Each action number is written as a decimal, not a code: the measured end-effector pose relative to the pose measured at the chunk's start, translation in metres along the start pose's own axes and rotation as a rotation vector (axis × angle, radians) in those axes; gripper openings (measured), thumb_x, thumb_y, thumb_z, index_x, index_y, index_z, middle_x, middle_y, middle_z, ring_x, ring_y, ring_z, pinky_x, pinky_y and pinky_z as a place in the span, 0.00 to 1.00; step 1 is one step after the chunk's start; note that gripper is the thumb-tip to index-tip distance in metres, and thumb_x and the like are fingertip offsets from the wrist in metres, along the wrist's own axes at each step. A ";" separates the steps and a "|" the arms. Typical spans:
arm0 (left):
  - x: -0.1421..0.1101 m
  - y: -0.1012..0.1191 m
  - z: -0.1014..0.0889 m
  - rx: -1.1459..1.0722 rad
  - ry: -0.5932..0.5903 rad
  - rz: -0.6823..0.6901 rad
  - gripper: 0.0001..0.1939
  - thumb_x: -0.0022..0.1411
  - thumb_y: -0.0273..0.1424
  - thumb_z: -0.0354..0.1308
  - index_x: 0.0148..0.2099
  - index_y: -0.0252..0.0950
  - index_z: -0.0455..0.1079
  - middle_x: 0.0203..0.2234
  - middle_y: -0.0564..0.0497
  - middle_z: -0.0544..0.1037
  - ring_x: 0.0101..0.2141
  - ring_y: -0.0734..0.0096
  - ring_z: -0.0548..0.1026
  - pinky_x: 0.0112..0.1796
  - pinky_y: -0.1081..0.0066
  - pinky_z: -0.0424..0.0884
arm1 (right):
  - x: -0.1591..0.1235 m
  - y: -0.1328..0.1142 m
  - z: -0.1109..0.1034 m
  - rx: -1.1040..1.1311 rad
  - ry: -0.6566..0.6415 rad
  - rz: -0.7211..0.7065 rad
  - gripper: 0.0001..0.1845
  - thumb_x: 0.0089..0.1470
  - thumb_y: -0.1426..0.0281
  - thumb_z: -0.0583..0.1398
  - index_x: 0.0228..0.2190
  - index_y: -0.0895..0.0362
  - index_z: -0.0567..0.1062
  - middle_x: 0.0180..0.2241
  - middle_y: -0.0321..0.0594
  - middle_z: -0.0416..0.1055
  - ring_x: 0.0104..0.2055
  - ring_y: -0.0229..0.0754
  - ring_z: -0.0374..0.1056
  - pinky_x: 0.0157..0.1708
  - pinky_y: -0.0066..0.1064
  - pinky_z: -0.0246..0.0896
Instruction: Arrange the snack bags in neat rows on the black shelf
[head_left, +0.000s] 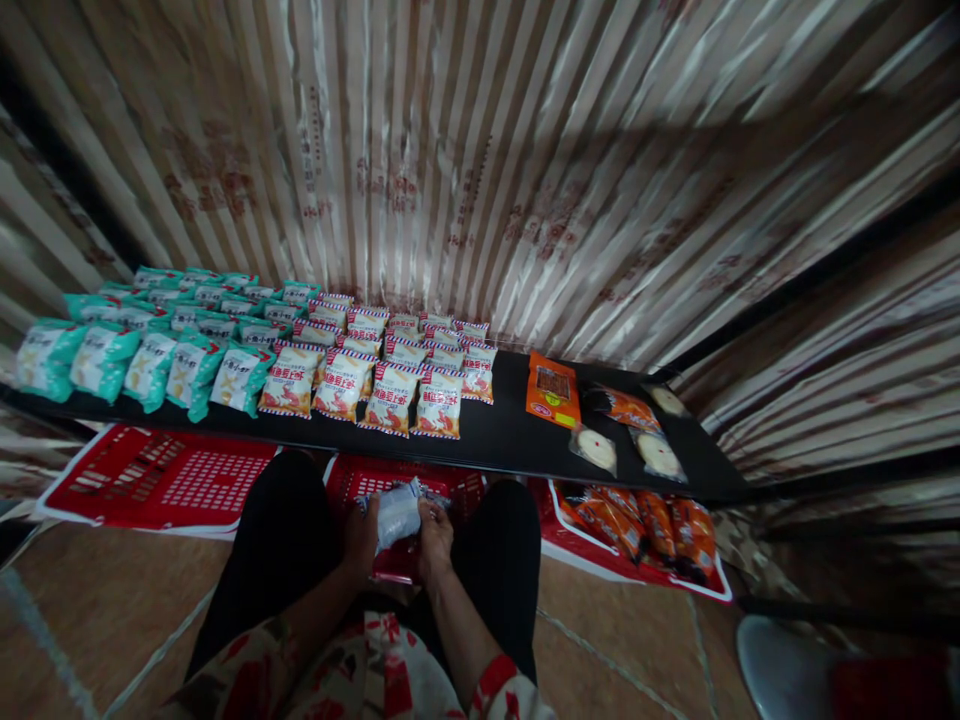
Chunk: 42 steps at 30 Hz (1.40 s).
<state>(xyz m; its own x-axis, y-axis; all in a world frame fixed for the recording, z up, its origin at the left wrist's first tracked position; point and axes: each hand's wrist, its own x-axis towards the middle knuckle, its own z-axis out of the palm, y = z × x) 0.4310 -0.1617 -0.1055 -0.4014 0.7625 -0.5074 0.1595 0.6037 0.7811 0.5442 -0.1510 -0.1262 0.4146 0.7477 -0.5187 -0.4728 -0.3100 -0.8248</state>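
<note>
Between my knees, my left hand [362,537] and my right hand [436,538] grip a pale, silvery-white plastic packet [398,513] by its two sides. Its print cannot be read. It is held over a red plastic basket [466,482], with some dark, shiny packaging just behind it. Beyond my hands is the black shelf [487,437]. Cream and orange snack bags [340,383] with striped edges stand on its middle in rows, the nearest to my hands.
Teal snack bags [151,368] fill the shelf's left end. To the right lie an orange packet [553,388] and round, pale wrapped items [596,449]. A red basket [718,572] below holds orange-black packets [657,527]; another red basket [217,470] sits left. A striped curtain [420,170] hangs behind.
</note>
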 end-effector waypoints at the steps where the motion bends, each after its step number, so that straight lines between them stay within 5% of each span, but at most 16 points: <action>1: 0.000 0.000 0.000 -0.011 0.007 -0.010 0.23 0.60 0.43 0.42 0.32 0.30 0.70 0.28 0.40 0.77 0.33 0.59 0.75 0.33 0.67 0.68 | 0.000 -0.001 0.000 0.010 0.012 -0.005 0.22 0.29 0.58 0.67 0.25 0.57 0.69 0.21 0.33 0.71 0.24 0.37 0.68 0.29 0.29 0.63; 14: 0.006 -0.002 0.000 -0.234 0.006 -0.067 0.24 0.55 0.45 0.48 0.32 0.29 0.73 0.24 0.43 0.78 0.28 0.60 0.76 0.26 0.69 0.67 | -0.001 -0.017 0.000 0.036 0.015 0.022 0.15 0.34 0.60 0.65 0.21 0.57 0.70 0.17 0.32 0.70 0.21 0.36 0.65 0.25 0.27 0.60; 20: 0.007 -0.008 0.001 -0.326 0.008 -0.107 0.21 0.56 0.43 0.49 0.36 0.30 0.73 0.28 0.42 0.79 0.33 0.59 0.77 0.27 0.70 0.69 | -0.012 -0.027 0.004 0.044 -0.072 0.103 0.21 0.39 0.52 0.62 0.25 0.58 0.73 0.23 0.37 0.74 0.26 0.39 0.68 0.26 0.28 0.61; 28: 0.007 -0.014 0.012 -0.437 -0.003 -0.166 0.19 0.57 0.42 0.51 0.37 0.30 0.72 0.26 0.43 0.79 0.29 0.61 0.78 0.27 0.69 0.70 | -0.028 -0.020 0.011 0.025 -0.168 0.199 0.25 0.33 0.58 0.68 0.34 0.56 0.74 0.35 0.40 0.76 0.38 0.44 0.71 0.34 0.30 0.64; 35: 0.004 -0.012 0.012 -0.500 -0.035 -0.163 0.19 0.56 0.41 0.53 0.39 0.29 0.71 0.29 0.42 0.79 0.27 0.64 0.78 0.27 0.70 0.71 | -0.030 -0.017 0.011 -0.008 -0.207 0.215 0.23 0.35 0.57 0.67 0.32 0.59 0.73 0.31 0.43 0.76 0.34 0.46 0.72 0.30 0.32 0.65; 42: 0.002 -0.011 0.011 -0.423 -0.051 -0.107 0.18 0.53 0.42 0.54 0.33 0.30 0.71 0.26 0.43 0.79 0.27 0.62 0.78 0.25 0.71 0.70 | -0.028 -0.013 0.009 -0.104 -0.111 0.132 0.22 0.35 0.57 0.66 0.28 0.61 0.74 0.26 0.44 0.75 0.31 0.46 0.72 0.27 0.31 0.65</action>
<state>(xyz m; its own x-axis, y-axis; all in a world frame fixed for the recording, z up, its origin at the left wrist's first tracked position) 0.4383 -0.1647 -0.1189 -0.3490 0.7174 -0.6029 -0.2681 0.5401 0.7978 0.5315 -0.1628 -0.0990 0.2629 0.7551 -0.6006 -0.4324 -0.4643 -0.7730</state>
